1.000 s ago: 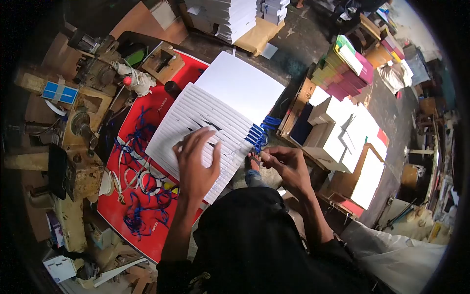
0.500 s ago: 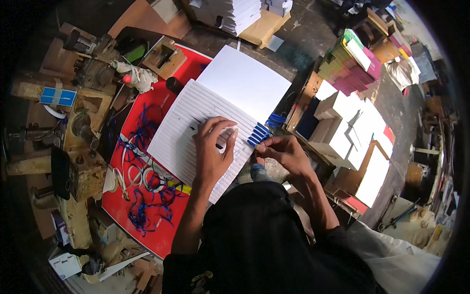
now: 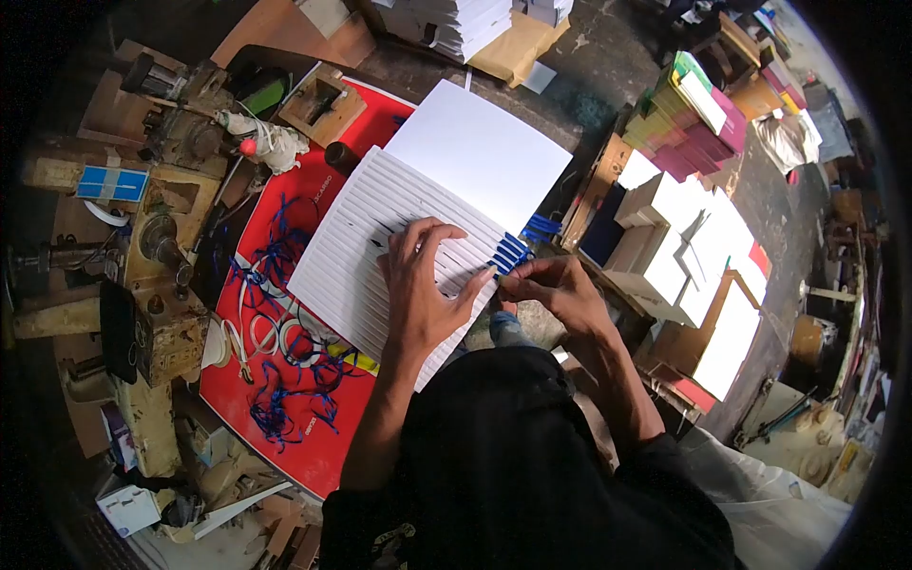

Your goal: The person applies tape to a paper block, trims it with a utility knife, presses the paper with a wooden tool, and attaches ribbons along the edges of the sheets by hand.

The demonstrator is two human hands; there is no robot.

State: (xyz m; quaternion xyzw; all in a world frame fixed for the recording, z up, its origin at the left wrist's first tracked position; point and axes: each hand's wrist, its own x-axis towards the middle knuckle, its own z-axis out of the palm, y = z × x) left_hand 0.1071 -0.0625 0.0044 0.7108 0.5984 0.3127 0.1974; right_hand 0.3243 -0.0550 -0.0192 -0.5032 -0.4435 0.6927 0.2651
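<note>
A fanned stack of white paper-edged layers (image 3: 347, 242) lies in front of me, its overlapping edges forming rows of lines. Behind it is a plain white stack of paper (image 3: 480, 142). Several blue ribbon ends (image 3: 509, 253) stick out along the right edge of the fanned layers. My left hand (image 3: 423, 294) rests over the layers with its fingers apart, the thumb tip reaching close to the ribbons. At that same edge, my right hand (image 3: 570, 296) pinches what looks like a blue ribbon end; the fingertips partly hide it.
A red tabletop (image 3: 228, 370) holds tangled blue ribbon (image 3: 274, 404) and white rolls. An old metal machine (image 3: 166, 247) stands at left. Box-like white stacks (image 3: 665, 252) sit on the right, with coloured stacks (image 3: 689, 119) behind. More paper (image 3: 456, 24) is at the back.
My left thumb has moved right, towards the ribbon edge, and the left fingers have spread wider. My right hand stays pinched at the ribbons. The whole view has shifted slightly.
</note>
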